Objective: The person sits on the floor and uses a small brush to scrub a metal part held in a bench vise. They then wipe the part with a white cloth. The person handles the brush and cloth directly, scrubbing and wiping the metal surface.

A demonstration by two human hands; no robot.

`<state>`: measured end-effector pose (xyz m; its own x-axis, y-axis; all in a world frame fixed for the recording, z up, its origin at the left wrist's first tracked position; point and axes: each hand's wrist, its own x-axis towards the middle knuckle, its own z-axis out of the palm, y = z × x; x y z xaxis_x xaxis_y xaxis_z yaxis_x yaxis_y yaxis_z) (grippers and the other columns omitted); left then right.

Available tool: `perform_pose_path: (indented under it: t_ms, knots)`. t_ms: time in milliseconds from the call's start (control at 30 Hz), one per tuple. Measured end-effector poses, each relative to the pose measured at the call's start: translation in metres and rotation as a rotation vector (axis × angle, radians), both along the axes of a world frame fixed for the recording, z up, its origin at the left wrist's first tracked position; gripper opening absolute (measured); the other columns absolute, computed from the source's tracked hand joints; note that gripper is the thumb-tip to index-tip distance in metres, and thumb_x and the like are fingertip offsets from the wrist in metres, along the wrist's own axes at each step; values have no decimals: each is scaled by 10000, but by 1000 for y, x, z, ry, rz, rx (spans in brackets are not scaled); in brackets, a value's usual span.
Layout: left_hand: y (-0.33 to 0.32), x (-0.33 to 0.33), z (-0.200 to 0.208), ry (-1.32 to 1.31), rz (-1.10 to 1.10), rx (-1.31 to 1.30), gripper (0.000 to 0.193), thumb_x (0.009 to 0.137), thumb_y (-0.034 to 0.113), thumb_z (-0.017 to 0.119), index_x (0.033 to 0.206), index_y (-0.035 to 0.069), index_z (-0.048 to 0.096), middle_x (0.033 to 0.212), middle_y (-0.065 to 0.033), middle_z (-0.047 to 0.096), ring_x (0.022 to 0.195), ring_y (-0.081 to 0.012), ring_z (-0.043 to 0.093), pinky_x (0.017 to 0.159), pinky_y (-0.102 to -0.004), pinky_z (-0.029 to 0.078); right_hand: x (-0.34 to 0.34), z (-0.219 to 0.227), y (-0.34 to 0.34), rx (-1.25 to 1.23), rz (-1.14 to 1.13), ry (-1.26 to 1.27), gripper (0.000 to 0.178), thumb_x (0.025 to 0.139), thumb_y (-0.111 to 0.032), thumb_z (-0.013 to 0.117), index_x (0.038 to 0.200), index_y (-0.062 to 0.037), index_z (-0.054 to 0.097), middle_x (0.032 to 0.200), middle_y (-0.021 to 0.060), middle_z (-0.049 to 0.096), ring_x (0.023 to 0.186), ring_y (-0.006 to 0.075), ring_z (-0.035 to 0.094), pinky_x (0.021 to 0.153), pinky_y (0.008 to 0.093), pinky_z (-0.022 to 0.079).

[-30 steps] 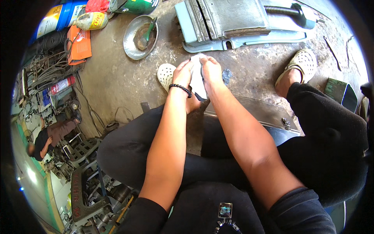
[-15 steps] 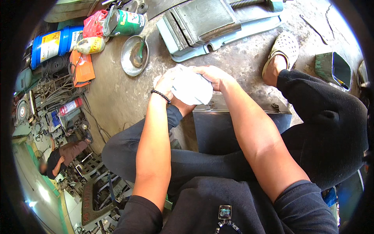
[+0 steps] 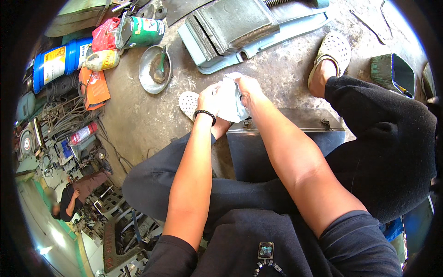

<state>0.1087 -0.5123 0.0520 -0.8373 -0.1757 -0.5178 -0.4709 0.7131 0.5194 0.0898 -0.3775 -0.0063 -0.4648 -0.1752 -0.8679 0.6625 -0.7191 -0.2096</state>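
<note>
A crumpled white cloth [image 3: 229, 102] is bunched between my two hands, above my left foot. My left hand [image 3: 208, 99], below which a black bead bracelet sits on the wrist, is closed on the cloth's left side. On its right side my right hand [image 3: 249, 88] grips it, the fingers partly hidden by the folds. Just beyond both hands stands a large grey-blue machine vise [image 3: 235, 27] on the floor. Below the cloth is a metal box [image 3: 286, 147] with latches along its edge, close to my right forearm.
Left of the vise lies a metal bowl [image 3: 150, 83] with a green-handled brush [image 3: 162, 59]. Behind it are a green can [image 3: 146, 32], a blue bucket [image 3: 57, 62] and an orange box [image 3: 94, 90]. A square tube [image 3: 392, 76] rests at right. Another person [image 3: 76, 196] is far left.
My hands have drawn closer together, bunching the cloth narrower; the left hand moved right. The left clog now shows more. The whole view has shifted slightly.
</note>
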Motion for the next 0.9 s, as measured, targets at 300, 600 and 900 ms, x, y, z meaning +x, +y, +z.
perform_pose_path:
  t_ms: [300,600,900]
  knots:
    - [-4,-30,-8,-103,193,348,437,983,216,700,1335,-40,654,1288,-111,702,1175,-160,636,1029,-300,489,-28,-16,-37,30,-67,12,133,938,-11,606,1054,7,667,940,161,720,784,276,713,688,434,608]
    - [-18,-64,-51,-115,303,323,540,941,361,730,1329,-8,666,1249,-144,726,1133,-194,676,991,-317,516,-63,-48,-65,207,-275,-55,80,959,-30,629,1008,13,675,908,123,704,745,221,666,657,367,564]
    - [-19,-77,-35,-96,225,236,490,964,251,708,1336,-61,641,1310,-152,686,1206,-178,620,1057,-302,461,-65,-23,-76,476,-244,6,102,946,-43,640,948,32,709,869,116,719,788,193,652,726,347,518]
